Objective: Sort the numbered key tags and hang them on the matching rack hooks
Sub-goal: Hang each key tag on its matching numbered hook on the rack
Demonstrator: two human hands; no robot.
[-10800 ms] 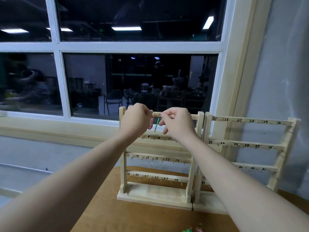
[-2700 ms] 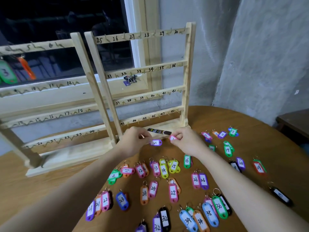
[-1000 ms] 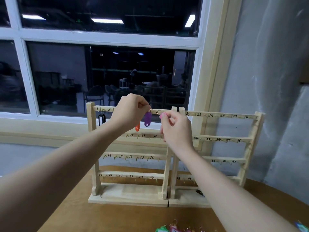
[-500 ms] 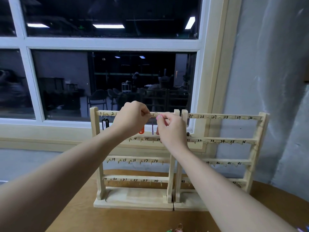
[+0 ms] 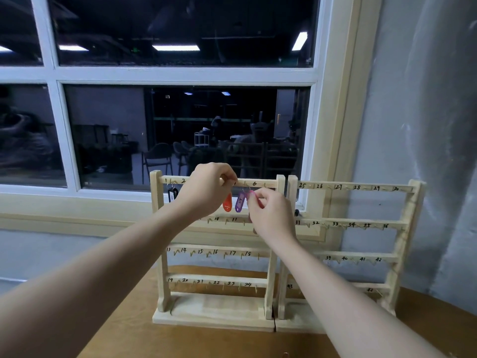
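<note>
Wooden rack (image 5: 271, 183) behind both hands: left hand (image 5: 206, 192) pinches its top rail, right hand (image 5: 271, 213) grips a pink tag (image 5: 251, 193)

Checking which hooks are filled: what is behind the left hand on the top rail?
Beside the left hand, an orange tag and a purple tag hang from the top rail. The hooks directly behind the hand are covered.

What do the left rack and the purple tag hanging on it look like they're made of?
Left rack: pale unfinished-looking wood, matte, with faint grain and handwritten numbers. Purple tag: probably glossy translucent plastic, with a thin metal-looking ring at the top.
</note>
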